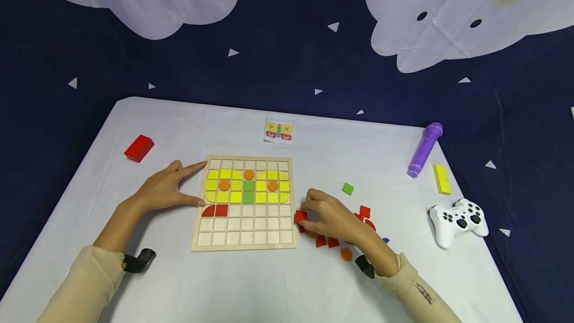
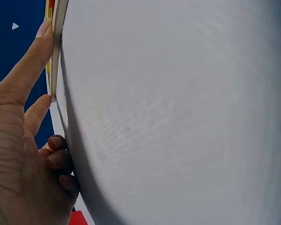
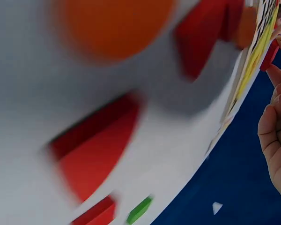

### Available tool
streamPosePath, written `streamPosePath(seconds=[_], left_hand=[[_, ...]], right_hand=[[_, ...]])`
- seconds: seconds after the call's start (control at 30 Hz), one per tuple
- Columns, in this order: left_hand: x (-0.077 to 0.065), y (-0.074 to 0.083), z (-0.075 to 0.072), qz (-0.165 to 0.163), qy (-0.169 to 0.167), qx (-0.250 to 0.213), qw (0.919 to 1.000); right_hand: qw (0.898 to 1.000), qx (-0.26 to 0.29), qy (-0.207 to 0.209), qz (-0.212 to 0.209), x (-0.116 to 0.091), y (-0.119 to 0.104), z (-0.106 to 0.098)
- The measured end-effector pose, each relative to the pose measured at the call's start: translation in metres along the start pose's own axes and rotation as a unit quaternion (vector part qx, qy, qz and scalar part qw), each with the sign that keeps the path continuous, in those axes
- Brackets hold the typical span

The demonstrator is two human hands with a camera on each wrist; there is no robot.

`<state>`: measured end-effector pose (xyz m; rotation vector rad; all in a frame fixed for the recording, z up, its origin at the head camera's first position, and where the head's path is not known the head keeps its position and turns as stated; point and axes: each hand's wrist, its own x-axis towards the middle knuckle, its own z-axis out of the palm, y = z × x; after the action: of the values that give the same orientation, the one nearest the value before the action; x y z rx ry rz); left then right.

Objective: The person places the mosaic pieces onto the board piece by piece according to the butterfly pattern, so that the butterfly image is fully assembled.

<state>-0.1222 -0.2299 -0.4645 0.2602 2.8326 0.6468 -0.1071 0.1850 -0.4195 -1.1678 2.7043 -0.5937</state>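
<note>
A wooden grid board [image 1: 244, 251] lies on the white table, with yellow, orange, green and red tiles set in its cells. Along its left edge, my left hand [image 1: 163, 188] touches the frame with thumb and index finger stretched apart; the other fingers are bent, as the left wrist view shows. Just off the board's right edge, my right hand [image 1: 329, 213] pinches a red square tile [image 1: 301, 217] between thumb and fingers. Two red tiles, one quarter-round [image 1: 208, 211] and one square [image 1: 221, 210], sit below the yellow ones. Under and around the right hand lie loose tiles, partly hidden.
A butterfly pattern card [image 1: 278, 130] lies behind the board. Around the table are a red block [image 1: 139, 148], a green tile [image 1: 348, 189], an orange disc [image 1: 347, 254], a purple microphone [image 1: 425, 150], a yellow block [image 1: 442, 179] and a white game controller [image 1: 458, 222].
</note>
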Motion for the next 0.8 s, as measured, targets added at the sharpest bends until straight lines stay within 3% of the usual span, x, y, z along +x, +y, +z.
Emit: streamPosePath(seconds=[0.37,0.8], left_hand=[[0.0,-0.001,0.001,0.003,0.003,0.002,1.0],[-0.002,-0.001,0.0,0.013,0.009,-0.005,0.9999]], right_hand=[[0.995,-0.07,0.004,-0.077,0.058,-0.039,0.008],[0.986,-0.14,-0.041,-0.084,0.106,-0.076,0.034]])
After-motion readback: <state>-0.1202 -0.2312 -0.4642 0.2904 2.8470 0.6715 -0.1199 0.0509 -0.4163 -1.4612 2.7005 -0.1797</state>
